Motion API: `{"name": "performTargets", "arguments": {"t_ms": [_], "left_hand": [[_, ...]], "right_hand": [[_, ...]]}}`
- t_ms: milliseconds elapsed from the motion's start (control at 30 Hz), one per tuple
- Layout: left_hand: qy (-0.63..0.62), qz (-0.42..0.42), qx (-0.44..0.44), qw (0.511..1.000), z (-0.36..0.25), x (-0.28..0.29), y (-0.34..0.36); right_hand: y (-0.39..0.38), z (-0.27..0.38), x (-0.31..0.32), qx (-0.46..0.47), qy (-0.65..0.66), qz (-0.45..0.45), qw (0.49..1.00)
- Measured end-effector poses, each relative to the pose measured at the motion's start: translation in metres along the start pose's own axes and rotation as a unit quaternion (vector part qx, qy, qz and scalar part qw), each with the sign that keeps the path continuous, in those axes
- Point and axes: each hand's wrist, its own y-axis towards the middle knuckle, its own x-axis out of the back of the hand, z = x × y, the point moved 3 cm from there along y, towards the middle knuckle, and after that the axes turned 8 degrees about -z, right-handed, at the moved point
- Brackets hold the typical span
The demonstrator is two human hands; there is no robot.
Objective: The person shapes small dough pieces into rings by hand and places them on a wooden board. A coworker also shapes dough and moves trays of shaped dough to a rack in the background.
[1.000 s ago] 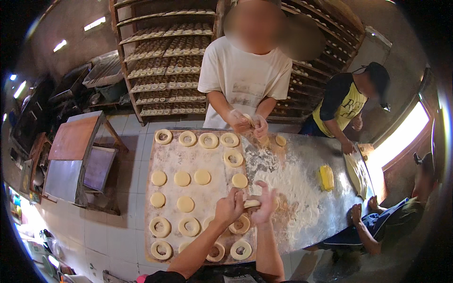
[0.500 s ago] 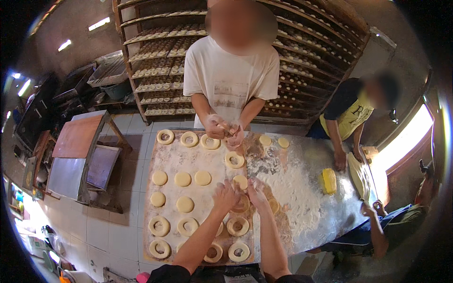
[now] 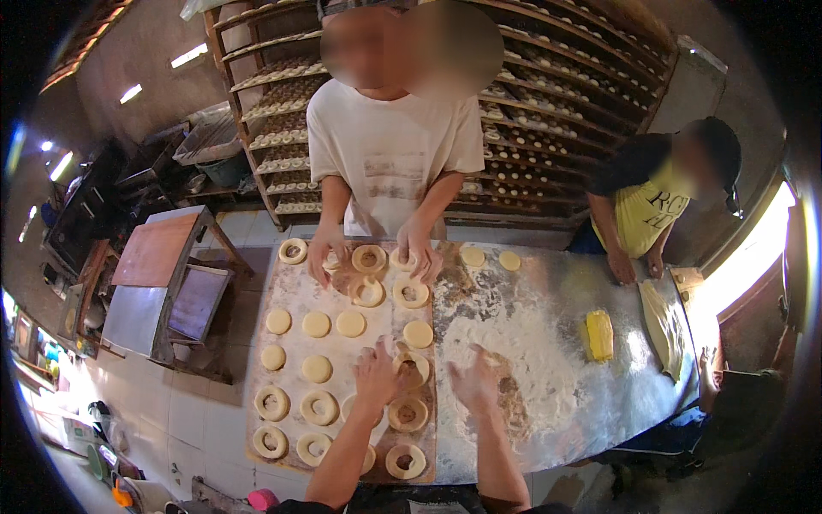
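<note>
My left hand is over the board, its fingers loosely spread at the left edge of a pale dough ring and partly covering it. Apart from it, my right hand hovers open over the floured metal tabletop, nothing seen between its fingers. A flat dough disc lies just beyond the ring, and another dough ring lies nearer to me. Several more discs and rings stand in rows on the floured board; my left forearm hides some of them.
Across the table, a person in a white shirt has both hands on dough rings. A yellow block and a long dough strip lie at right, near a person in yellow. Behind stands a rack of filled trays.
My hands have moved apart, the right one away from the dough. The person opposite has lowered both hands to the board, where another ring now lies. The view has shifted slightly.
</note>
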Motion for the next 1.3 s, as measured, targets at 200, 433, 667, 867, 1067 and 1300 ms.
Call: {"name": "performTargets", "arguments": {"t_ms": [200, 433, 667, 867, 1067, 1300], "left_hand": [[-0.145, 0.015, 0.001, 0.989, -0.054, -0.022, -0.032], [-0.281, 0.183, 0.014, 0.942, -0.132, -0.029, -0.066], [-0.294, 0.114, -0.039, 0.948, -0.165, -0.042, -0.080], [-0.339, -0.103, -0.085, 0.931, -0.182, -0.066, -0.094], [-0.609, -0.004, 0.036, 0.793, -0.186, -0.055, -0.095], [-0.317, -0.172, -0.068, 0.930, -0.171, -0.026, -0.105]], "right_hand": [[0.015, -0.054, 0.023, 0.166, -0.065, 0.030, 0.984], [0.014, -0.070, 0.066, 0.123, 0.277, 0.185, 0.935], [0.018, -0.082, 0.082, 0.165, 0.216, 0.008, 0.962], [0.038, -0.106, 0.046, 0.203, 0.481, 0.140, 0.841], [0.043, -0.101, 0.039, 0.048, 0.732, 0.396, 0.552], [0.004, -0.055, 0.072, 0.058, 0.627, 0.264, 0.731]]}}
